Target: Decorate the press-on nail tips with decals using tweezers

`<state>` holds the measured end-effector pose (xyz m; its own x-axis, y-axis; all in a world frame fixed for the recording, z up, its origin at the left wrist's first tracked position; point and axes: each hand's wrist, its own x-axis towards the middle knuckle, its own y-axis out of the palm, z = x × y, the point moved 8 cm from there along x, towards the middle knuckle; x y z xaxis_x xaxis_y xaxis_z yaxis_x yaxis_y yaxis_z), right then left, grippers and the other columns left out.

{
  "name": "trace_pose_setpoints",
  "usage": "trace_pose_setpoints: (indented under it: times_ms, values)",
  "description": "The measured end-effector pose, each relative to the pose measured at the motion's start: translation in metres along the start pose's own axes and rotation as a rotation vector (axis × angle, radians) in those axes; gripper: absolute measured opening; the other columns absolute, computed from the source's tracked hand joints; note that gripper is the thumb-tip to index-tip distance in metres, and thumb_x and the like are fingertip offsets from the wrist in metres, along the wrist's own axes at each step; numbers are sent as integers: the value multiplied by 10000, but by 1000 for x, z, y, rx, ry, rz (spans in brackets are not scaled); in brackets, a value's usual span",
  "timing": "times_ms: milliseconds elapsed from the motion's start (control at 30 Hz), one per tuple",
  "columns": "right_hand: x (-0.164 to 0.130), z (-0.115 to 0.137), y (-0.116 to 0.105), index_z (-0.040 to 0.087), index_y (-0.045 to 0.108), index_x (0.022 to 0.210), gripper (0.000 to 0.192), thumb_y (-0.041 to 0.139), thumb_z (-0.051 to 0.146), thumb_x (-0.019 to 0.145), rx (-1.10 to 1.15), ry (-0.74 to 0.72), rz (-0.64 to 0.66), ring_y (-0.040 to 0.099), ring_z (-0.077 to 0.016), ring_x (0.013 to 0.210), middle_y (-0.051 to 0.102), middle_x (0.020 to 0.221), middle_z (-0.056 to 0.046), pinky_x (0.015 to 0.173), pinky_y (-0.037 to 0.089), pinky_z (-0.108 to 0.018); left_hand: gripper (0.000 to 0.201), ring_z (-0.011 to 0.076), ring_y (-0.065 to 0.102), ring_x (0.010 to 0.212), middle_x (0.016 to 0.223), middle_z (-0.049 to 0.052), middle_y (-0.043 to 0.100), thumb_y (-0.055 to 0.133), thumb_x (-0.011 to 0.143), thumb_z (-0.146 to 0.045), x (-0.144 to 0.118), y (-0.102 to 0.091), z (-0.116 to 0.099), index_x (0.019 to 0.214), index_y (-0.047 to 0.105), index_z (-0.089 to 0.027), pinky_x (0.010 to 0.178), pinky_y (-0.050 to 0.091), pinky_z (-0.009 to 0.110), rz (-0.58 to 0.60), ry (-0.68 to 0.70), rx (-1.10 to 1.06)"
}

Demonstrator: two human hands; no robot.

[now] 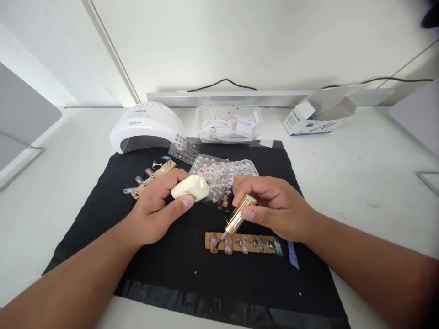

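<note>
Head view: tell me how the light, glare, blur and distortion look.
Head view: light looks bright and diffuse, shadows soft; head view: glare streaks the gold cap, and the black mat has a sheen along its near edge; head view: the dark shape at the top right is blurred; head view: the outer parts look stretched, likely by a wide lens.

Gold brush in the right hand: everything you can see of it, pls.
The gold brush has a shiny, metal-looking cylindrical handle with lengthwise grooves and a smoother band at the lower end. From there a thin greyish stem runs to a dark tip. The right hand grips the handle between thumb and fingers. It slants tip-down to the left over the wooden-looking strip, with its tip at the leftmost false nail; whether they touch is too fine to tell.
</note>
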<state>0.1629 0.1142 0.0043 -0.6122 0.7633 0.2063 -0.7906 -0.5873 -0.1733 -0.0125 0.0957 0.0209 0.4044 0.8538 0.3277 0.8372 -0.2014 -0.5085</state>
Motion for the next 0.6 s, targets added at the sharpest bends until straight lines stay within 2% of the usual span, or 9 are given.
trace_pose_setpoints:
  times_ms: [200, 467, 600]
  values:
    - [1, -4, -4, 215, 651, 777, 133, 653, 326, 849, -47, 68, -54, 507, -139, 606, 578, 686, 11, 576, 405, -297, 208, 184, 523, 729, 822, 27, 588, 532, 978, -394, 0, 0, 0, 1014, 604, -203, 681, 430, 330, 0, -6, 4]
    - [0, -4, -9, 235, 657, 765, 121, 680, 322, 847, -36, 49, -116, 503, -141, 603, 565, 684, 15, 570, 401, -305, 206, 185, 529, 752, 833, 28, 595, 538, 976, -386, 0, -1, -1, 1013, 614, -198, 699, 425, 326, -7, -5, 0]
    - [1, -4, -9, 224, 656, 749, 191, 711, 385, 835, 85, 54, -136, 465, -119, 557, 550, 656, 24, 526, 369, -282, 207, 177, 517, 717, 815, 23, 592, 551, 970, -390, -1, -1, 2, 994, 616, -196, 680, 413, 322, -8, -13, -12]
